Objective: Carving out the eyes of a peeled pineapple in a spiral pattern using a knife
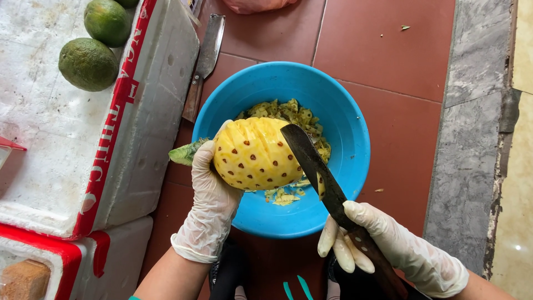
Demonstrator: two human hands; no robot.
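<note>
Over a blue basin (347,139) of peelings, the gloved left hand (210,189) grips a peeled pineapple (255,155) while the right hand (383,239) clasps a knife (316,166) against it.

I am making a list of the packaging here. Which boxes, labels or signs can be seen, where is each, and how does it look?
Foam box: left of the blue bowl, white, rectangular, red tape with pale lettering along its edge.
Second foam box: bottom left, white, red tape on the corner.
No signs or screens.
</note>
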